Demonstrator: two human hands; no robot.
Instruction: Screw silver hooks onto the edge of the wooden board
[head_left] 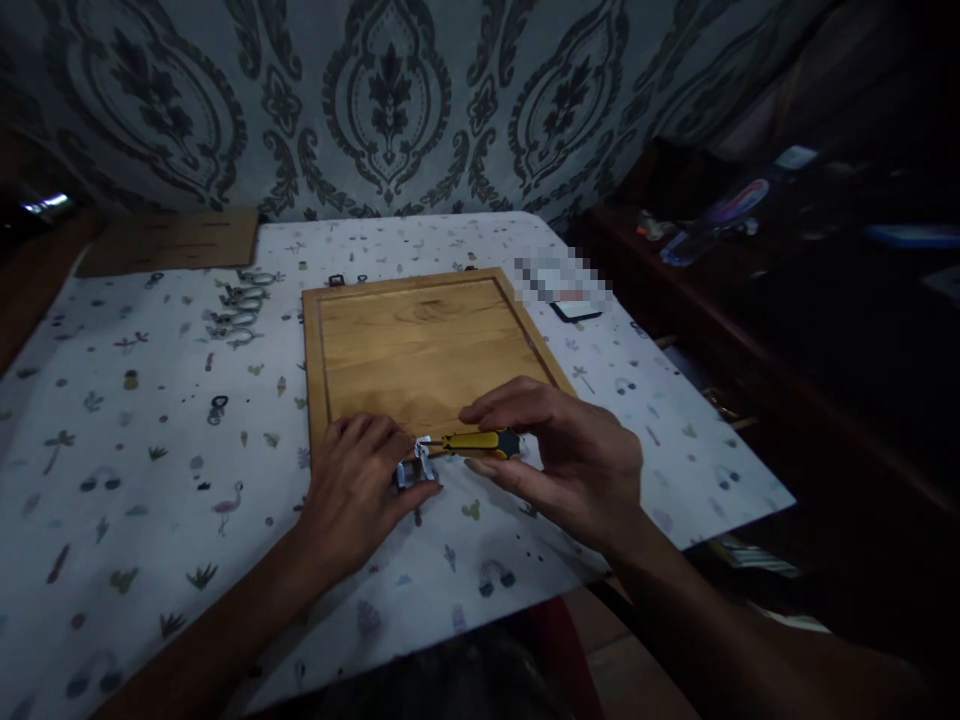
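Note:
My left hand point(356, 475) rests at the near left edge of a framed wooden panel point(420, 340). Its thumb and fingers close on a small shiny metal fitting point(417, 468), partly hidden by the fingers. A yellow and black screwdriver point(480, 443) lies level, its tip at the fitting. My right hand point(574, 455) curves around the screwdriver's handle, with thumb below and fingers above. How firmly these fingers press on the handle is hard to see.
Several metal fittings point(238, 308) lie in a row left of the panel, near a cardboard sheet point(172, 242). A phone-like object point(576, 311) sits at the right. Beyond the table's right edge, a plastic bottle point(739, 207) lies on dark furniture. Patterned wallpaper point(480, 100) covers the back wall.

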